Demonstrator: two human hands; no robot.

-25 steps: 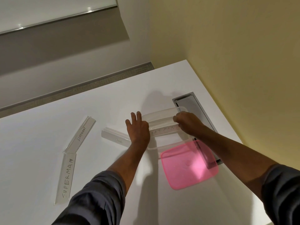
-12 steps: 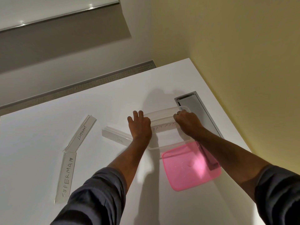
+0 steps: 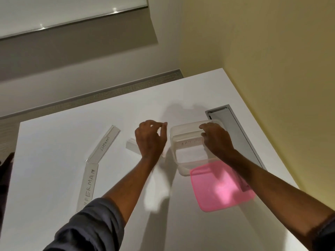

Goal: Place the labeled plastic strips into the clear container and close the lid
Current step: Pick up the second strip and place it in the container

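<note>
The clear container (image 3: 174, 153) stands on the white table, right of centre. A strip marked "BAT…" (image 3: 186, 143) lies across its inside. My right hand (image 3: 215, 140) grips that strip's right end at the container's far right corner. My left hand (image 3: 150, 138) hovers just left of the container with fingers curled and apart, above a short strip whose left end (image 3: 131, 144) shows. The "ELEPHANT" strip (image 3: 104, 145) and the "SUPERMAN" strip (image 3: 88, 185) lie further left. The pink lid (image 3: 221, 189) lies flat, overlapping the container's near rim.
A grey recessed hatch (image 3: 235, 134) sits in the table just beyond and right of the container. The yellow wall (image 3: 272, 87) runs along the table's right edge. A dark object (image 3: 5, 169) shows at the left border.
My left hand has come off the container's left side and moved left over the short strip. The "BAT…" strip now sits lower inside the container under my right hand.
</note>
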